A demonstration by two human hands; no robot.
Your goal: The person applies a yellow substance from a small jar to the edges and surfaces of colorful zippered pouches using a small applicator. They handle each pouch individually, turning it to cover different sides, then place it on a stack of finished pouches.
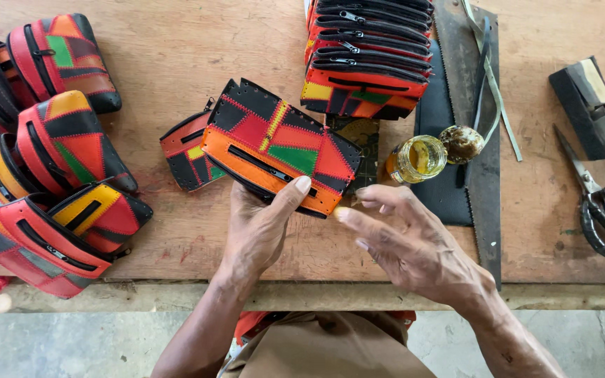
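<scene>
My left hand (260,227) grips a patchwork leather pouch (278,143) of red, black, orange and green panels with a black zipper, thumb pressed on its front near the lower edge. My right hand (414,245) hovers just right of the pouch with fingers spread, its fingertips close to the pouch's lower right corner and holding nothing. A second, smaller patchwork piece (187,150) lies behind the held pouch on the wooden table (176,63).
Finished pouches are piled at the left (50,147) and stacked at the top centre (369,56). An open glue jar (418,159) and its lid (461,143) sit beside a hand saw (481,175). Scissors (600,206) and a black block (589,105) lie at the right.
</scene>
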